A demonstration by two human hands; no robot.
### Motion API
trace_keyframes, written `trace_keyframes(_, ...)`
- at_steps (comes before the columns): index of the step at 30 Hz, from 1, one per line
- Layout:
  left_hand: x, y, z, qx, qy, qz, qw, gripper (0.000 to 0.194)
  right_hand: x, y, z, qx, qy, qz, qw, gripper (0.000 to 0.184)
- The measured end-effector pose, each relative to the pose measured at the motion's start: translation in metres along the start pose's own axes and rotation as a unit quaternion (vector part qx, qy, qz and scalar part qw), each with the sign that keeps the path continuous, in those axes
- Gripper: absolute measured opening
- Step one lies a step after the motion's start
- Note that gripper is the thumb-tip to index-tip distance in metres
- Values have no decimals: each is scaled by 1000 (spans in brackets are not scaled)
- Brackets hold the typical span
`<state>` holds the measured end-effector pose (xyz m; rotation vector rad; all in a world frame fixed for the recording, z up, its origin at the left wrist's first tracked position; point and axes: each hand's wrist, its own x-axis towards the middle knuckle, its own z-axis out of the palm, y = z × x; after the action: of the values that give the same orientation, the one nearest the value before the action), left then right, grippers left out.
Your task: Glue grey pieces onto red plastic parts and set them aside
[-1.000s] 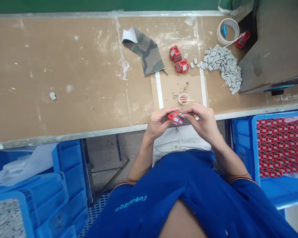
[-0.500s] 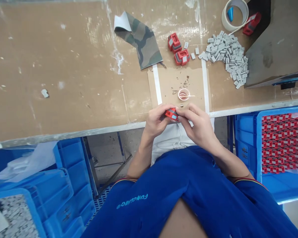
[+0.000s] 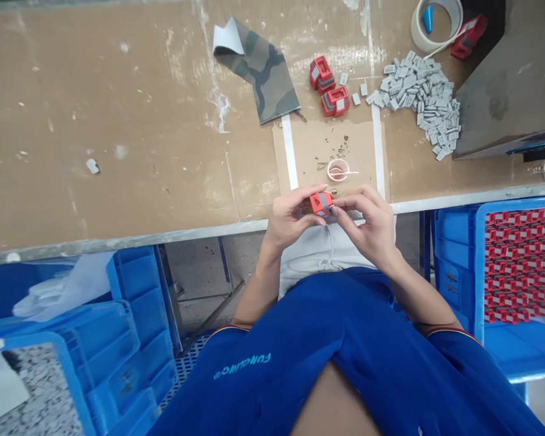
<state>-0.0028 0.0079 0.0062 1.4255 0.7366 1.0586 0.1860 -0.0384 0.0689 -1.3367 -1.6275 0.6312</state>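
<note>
My left hand (image 3: pixel 290 219) grips a small red plastic part with grey inserts (image 3: pixel 321 203) just over the near edge of the workbench (image 3: pixel 118 151). My right hand (image 3: pixel 367 221) meets it from the right, fingertips pinched against the part's right side. Whether the right fingers hold a separate small piece is too small to tell. Just beyond the hands sits a small clear cup (image 3: pixel 338 170) with a thin stick across it, on a cardboard sheet (image 3: pixel 318 145).
Two more red parts (image 3: pixel 329 88) and a pile of small grey pieces (image 3: pixel 424 103) lie at the back right, beside a tape roll (image 3: pixel 436 24). A camouflage cloth strip (image 3: pixel 258 69) lies left of them. Blue bins (image 3: pixel 518 272) with several red parts stand at the right; other blue bins (image 3: pixel 95 351) lower left.
The red part has been turned in my fingers, so it now shows a squarer face. Both hands stay at the bench edge. The view shifted slightly.
</note>
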Motion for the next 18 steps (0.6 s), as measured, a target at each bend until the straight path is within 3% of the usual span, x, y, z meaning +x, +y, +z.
trace_keyframes(9, 3, 7, -4, 63, -34, 14, 997, 40, -3, 9, 5, -47, -30, -20, 998, 8)
trace_keyframes(18, 2, 7, -5, 83, -44, 14, 995, 42, -4, 15, -2, -33, -66, 2, 997, 9)
